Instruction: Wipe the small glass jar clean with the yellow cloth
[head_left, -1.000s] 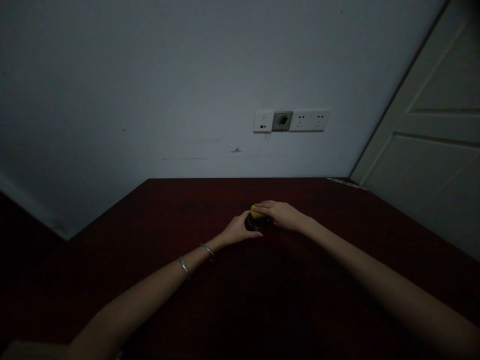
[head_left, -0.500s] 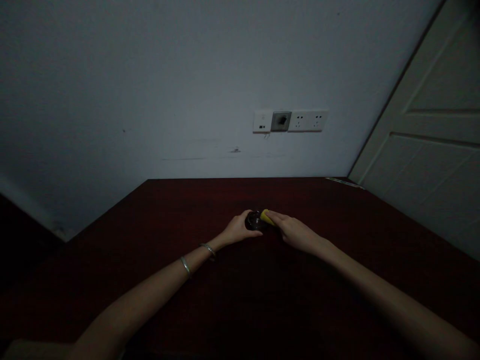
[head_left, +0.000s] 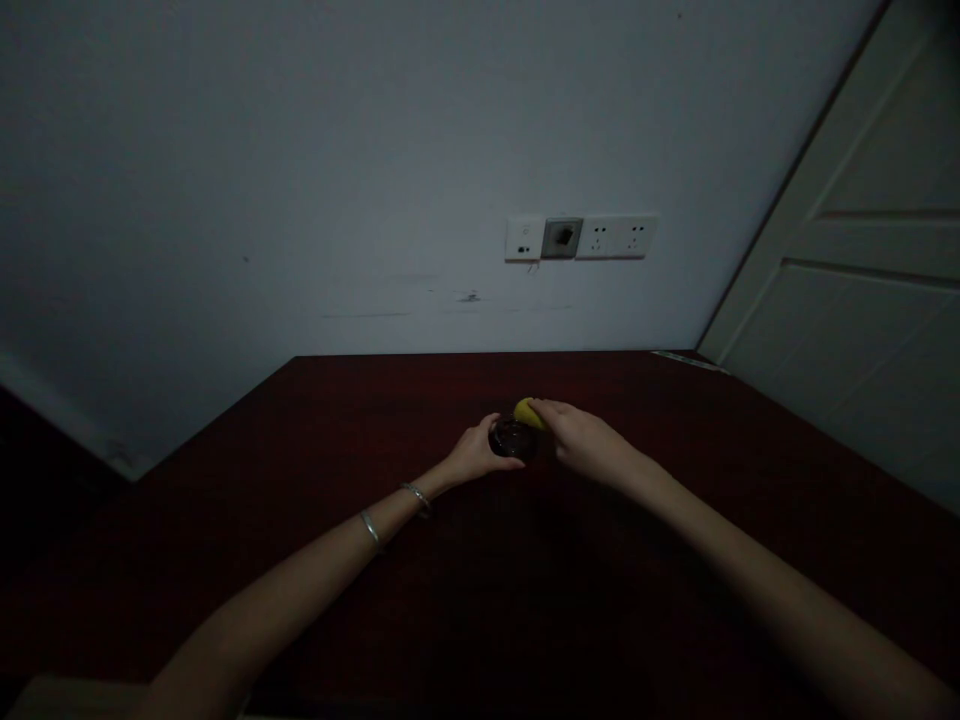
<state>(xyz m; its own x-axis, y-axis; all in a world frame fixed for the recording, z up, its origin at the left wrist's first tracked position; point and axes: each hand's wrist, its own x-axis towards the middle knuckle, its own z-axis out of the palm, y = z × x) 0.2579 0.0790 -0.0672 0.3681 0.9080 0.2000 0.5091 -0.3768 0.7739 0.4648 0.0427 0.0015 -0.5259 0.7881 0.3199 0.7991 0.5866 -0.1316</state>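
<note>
In the head view a small, dark, glossy round container (head_left: 513, 440), perhaps of glass, stands on the dark red table (head_left: 405, 390). My left hand (head_left: 474, 452) grips its left side, thumb and fingers curved around it. My right hand (head_left: 583, 436) is closed on a yellow sponge (head_left: 529, 413), fingers laid over its right part. The sponge is at the container's far right rim and seems to touch it. Dim light hides the container's inside and exact kind.
Behind the table rises a pale wall (head_left: 375, 180) with a row of sockets (head_left: 615, 237). A panelled door (head_left: 862, 280) stands along the right side. A thin pale strip (head_left: 690, 362) lies at the table's far right corner.
My right hand has moved the yellow sponge slightly away from me and to the left, along the container's rim. My left hand keeps its hold in nearly the same place.
</note>
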